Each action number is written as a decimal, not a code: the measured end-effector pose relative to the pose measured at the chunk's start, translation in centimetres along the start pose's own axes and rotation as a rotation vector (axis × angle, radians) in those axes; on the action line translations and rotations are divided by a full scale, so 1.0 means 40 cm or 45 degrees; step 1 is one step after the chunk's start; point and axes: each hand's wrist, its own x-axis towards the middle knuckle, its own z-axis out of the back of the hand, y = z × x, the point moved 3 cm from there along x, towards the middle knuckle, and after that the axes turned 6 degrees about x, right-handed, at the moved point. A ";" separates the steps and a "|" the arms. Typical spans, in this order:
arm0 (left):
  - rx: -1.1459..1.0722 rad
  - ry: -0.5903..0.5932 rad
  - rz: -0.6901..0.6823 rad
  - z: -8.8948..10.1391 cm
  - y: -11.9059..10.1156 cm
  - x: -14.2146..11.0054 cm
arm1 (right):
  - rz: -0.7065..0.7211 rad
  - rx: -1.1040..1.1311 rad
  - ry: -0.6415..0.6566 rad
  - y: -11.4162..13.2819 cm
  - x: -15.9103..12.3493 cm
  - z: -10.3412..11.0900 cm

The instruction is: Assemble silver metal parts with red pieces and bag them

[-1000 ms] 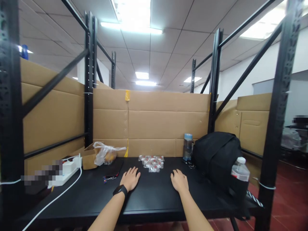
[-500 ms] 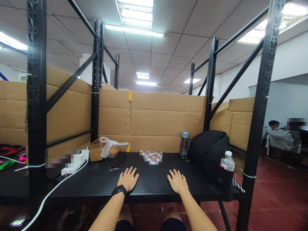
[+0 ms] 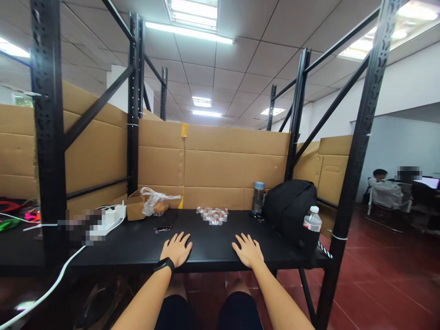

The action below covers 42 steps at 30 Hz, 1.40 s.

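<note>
My left hand (image 3: pixel 176 249) lies flat near the front edge of the black table (image 3: pixel 209 250), fingers spread and holding nothing. A dark watch (image 3: pixel 165 264) is on that wrist. To its right, my right hand (image 3: pixel 248 250) rests palm down on the same tabletop, also open. Beyond and between the two hands sits a cluster of small clear plastic packets (image 3: pixel 213 215) with red and white bits inside. Just past my left fingertips is a flat dark object, perhaps a phone, with a beaded strap (image 3: pixel 163 228).
At the back left stand a small cardboard box (image 3: pixel 135 208) and a tied plastic bag (image 3: pixel 156 204). A white power strip (image 3: pixel 112 217) with its cable lies at left. On the right are a blue-capped bottle (image 3: pixel 258 198), a black backpack (image 3: pixel 290 206) and a clear bottle (image 3: pixel 312 220). Cardboard panels enclose the table.
The view has tilted and shifted slightly, so the table and its things sit a little higher and further left. Both hands stay flat on the tabletop.
</note>
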 end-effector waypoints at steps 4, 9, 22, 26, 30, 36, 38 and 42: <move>-0.005 -0.006 0.008 -0.006 -0.001 0.006 | -0.040 -0.016 0.081 0.002 0.002 0.002; 0.031 0.020 0.024 0.001 -0.003 0.003 | -0.096 -0.016 0.174 0.003 0.015 0.003; 0.044 0.106 0.027 0.002 -0.001 0.007 | -0.141 0.000 0.211 -0.004 0.034 -0.003; 0.041 0.096 0.022 0.005 -0.002 0.006 | -0.146 -0.006 0.220 -0.003 0.035 -0.003; 0.037 0.118 0.022 0.011 -0.002 0.005 | -0.143 -0.007 0.221 -0.002 0.038 -0.005; 0.036 0.127 0.023 0.009 0.001 0.005 | -0.157 -0.023 0.230 -0.002 0.037 -0.006; 0.035 0.117 0.023 0.006 0.002 0.006 | -0.152 -0.016 0.222 -0.002 0.036 -0.005; 0.043 0.103 0.016 0.003 0.002 0.007 | -0.150 -0.005 0.214 -0.002 0.035 -0.003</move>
